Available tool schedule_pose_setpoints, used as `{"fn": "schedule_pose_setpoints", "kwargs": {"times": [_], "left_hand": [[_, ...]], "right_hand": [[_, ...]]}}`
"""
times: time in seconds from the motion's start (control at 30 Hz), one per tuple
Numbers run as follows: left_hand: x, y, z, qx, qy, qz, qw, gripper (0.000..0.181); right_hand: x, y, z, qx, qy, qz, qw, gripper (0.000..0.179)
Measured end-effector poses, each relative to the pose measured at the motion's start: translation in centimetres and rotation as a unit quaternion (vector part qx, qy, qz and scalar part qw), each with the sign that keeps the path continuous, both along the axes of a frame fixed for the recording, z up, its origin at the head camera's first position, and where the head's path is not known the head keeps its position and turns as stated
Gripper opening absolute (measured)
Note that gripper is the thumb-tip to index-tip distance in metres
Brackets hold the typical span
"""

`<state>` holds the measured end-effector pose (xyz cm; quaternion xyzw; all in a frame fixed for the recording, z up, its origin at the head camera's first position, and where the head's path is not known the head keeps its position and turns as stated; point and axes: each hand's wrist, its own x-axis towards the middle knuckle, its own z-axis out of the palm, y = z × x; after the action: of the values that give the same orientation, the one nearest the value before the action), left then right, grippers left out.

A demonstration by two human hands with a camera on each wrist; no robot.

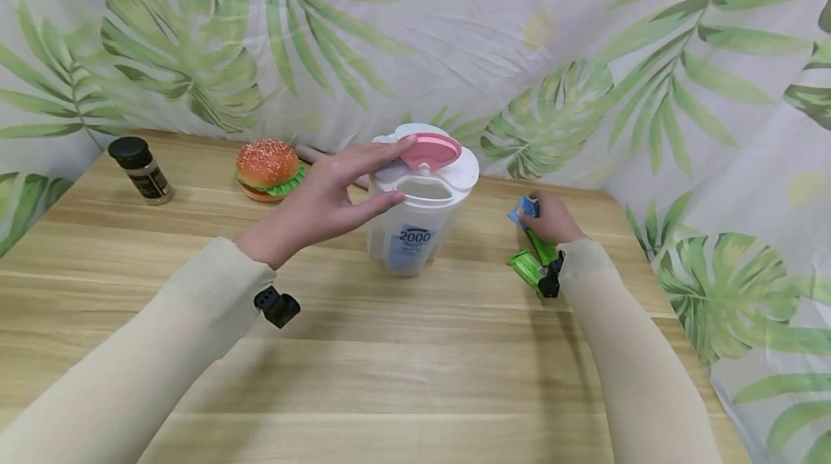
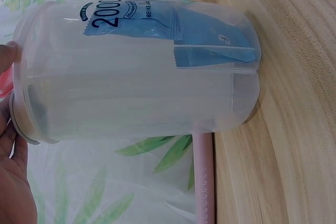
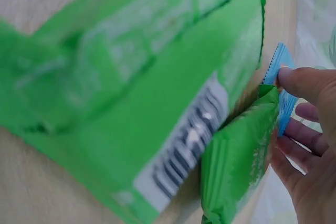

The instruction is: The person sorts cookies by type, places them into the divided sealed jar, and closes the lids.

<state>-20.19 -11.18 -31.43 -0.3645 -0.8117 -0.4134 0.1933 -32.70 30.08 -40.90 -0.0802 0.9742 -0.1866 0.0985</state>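
Observation:
A tall translucent storage container (image 1: 376, 233) with a white lid (image 1: 464, 169) stands mid-table, "2000" printed on its front. Its pink flap (image 1: 431, 151) is raised over an oval opening. My left hand (image 1: 314, 197) holds the lid, thumb at the front rim and a finger against the flap. Blue packets (image 2: 210, 38) show through the container wall. To the right, my right hand (image 1: 557, 220) pinches a small blue packet (image 3: 286, 98) between thumb and fingers. Two green packets (image 1: 527, 269) lie beside that hand, one of them (image 3: 241, 156) right at the blue packet.
A black-capped seasoning jar (image 1: 141, 169) and a toy hamburger (image 1: 267, 168) stand at the back left. A pink rod-like item (image 2: 205, 182) lies behind the container. Leaf-print cloth (image 1: 363, 31) hangs along the table's back and right edges.

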Motion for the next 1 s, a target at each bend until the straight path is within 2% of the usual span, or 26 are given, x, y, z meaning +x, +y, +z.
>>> {"fn": "schedule_pose_setpoints", "kwargs": {"times": [0.2, 0.5, 0.63, 0.9, 1.0], "left_hand": [[0.2, -0.2, -0.1, -0.006, -0.008, 0.006, 0.9999, 0.070], [0.2, -0.2, -0.1, -0.005, -0.008, 0.007, 0.9999, 0.070], [0.2, -0.3, -0.1, -0.007, -0.005, 0.010, 0.9999, 0.071], [0.2, -0.1, 0.0, -0.003, -0.009, 0.005, 0.9999, 0.071], [0.2, 0.0, 0.0, -0.003, -0.011, 0.004, 0.9999, 0.071]], "right_hand": [[0.4, -0.1, 0.4, -0.008, 0.005, -0.005, 0.9999, 0.062], [0.5, 0.0, 0.5, -0.078, 0.053, 0.003, 0.9955, 0.053], [0.7, -0.3, 1.1, -0.108, 0.057, 0.001, 0.9925, 0.053], [1.6, -0.9, 2.3, -0.173, 0.080, -0.023, 0.9813, 0.053], [2.3, -1.4, 3.2, -0.209, 0.083, -0.027, 0.9739, 0.056]]}}
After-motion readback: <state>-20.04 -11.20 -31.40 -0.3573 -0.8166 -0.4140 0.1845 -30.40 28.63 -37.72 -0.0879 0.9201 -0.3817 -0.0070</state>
